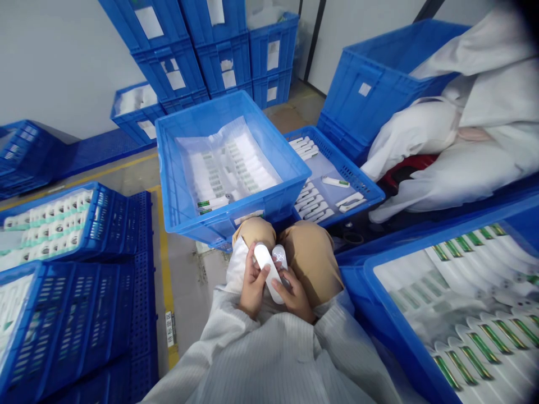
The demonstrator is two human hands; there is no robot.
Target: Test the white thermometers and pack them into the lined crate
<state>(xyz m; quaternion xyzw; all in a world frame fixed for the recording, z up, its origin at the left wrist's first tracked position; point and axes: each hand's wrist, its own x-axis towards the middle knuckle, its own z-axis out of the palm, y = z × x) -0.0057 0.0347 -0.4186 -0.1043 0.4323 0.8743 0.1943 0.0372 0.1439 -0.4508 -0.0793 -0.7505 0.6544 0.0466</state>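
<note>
Above my lap, both hands are close together on two slim white devices that look like digital thermometers. My left hand (252, 287) is closed around the nearer white thermometer (268, 274), its thumb along the left edge. My right hand (297, 296) is closed on the second thermometer (279, 256), which shows lit digits at its rounded end. The right thumb also touches the lower part of the nearer one. Part of the second thermometer is hidden behind the first. Before my knees stands a blue bin (278, 197) holding rows of similar devices, some with green batteries showing.
To the right, a blue crate (373, 275) holds layered white devices with green batteries. Beyond my knees lies a shallow blue tray (374, 193) of white parts. A co-worker's white sleeve (475, 47) reaches into another bin (357, 70). Blue crates (113, 216) are stacked at left.
</note>
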